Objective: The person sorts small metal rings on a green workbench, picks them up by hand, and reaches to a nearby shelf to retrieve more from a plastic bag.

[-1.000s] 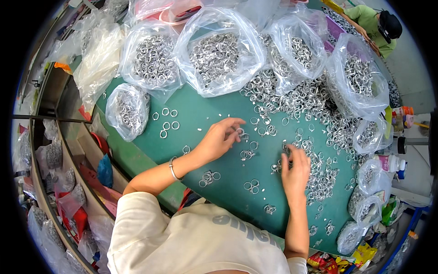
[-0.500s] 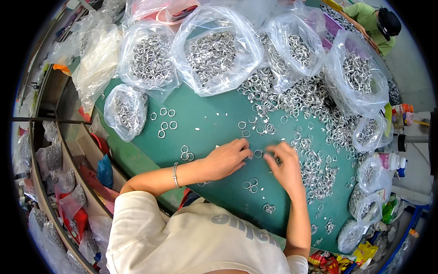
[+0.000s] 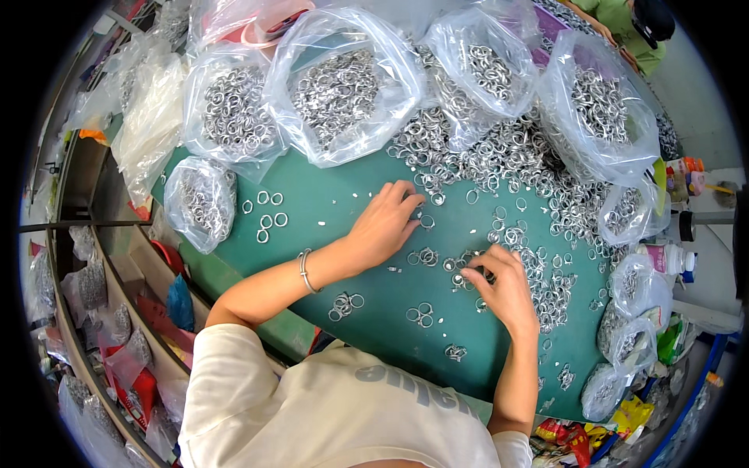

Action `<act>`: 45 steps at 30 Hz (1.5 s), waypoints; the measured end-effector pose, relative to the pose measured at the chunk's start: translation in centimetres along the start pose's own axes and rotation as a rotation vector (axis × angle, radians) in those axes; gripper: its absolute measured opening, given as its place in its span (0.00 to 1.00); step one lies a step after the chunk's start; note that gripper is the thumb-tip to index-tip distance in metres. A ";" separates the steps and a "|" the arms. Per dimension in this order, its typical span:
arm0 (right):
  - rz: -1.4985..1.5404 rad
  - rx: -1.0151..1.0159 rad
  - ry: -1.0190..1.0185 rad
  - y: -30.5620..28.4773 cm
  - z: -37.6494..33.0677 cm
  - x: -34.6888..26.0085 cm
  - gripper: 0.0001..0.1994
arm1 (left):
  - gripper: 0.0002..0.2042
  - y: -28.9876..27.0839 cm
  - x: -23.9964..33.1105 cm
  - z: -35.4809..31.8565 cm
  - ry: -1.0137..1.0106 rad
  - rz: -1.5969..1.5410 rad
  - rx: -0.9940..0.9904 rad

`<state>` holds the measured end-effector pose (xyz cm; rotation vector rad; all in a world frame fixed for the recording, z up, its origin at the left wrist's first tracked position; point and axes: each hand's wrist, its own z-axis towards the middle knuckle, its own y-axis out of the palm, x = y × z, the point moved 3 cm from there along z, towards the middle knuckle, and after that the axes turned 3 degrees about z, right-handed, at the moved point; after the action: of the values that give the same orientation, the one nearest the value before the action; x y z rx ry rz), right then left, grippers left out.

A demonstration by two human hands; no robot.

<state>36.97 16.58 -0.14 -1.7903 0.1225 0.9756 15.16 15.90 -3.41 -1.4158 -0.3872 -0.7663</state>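
Observation:
Silvery metal finger rings lie all over the green tabletop (image 3: 367, 296). My left hand (image 3: 382, 226), with a bangle at the wrist, reaches over the middle of the table. Its thumb and fingers are apart beside a single ring (image 3: 427, 221). Closer to the right, my right hand (image 3: 503, 285) is curled with thumb and fingertips at a small cluster of rings (image 3: 456, 273), partly hidden by the fingers. Between the hands sits another small group of rings (image 3: 424, 257). Nearer me are a trio of rings (image 3: 420, 314) and a cluster of rings (image 3: 343, 306).
Clear plastic bags of rings (image 3: 335, 93) line the far edge, with a smaller bag (image 3: 201, 203) at left. A large heap of rings (image 3: 499, 156) spreads down the right side. Shelves (image 3: 117, 312) with bags stand at left. Another person (image 3: 632, 31) is at the far right.
My left hand has moved up and away from me, apart from the right. My right hand has shifted slightly right and nearer. Rings now lie grouped where the hands were.

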 end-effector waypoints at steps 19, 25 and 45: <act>-0.362 0.425 0.126 0.3 -8.7 2.2 0.16 | 0.20 3.7 7.2 -2.6 0.263 0.134 -0.175; -0.467 0.663 0.327 -0.5 -11.3 4.1 0.18 | 0.17 4.6 5.7 -4.0 0.310 0.061 -0.424; -0.259 0.526 0.091 1.6 -10.6 2.4 0.13 | 0.24 6.5 9.2 -6.7 0.287 0.144 -0.330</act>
<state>43.68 7.96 -1.66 -1.3237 0.1808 0.6044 24.74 6.95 -3.06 -1.5910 0.0672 -0.9283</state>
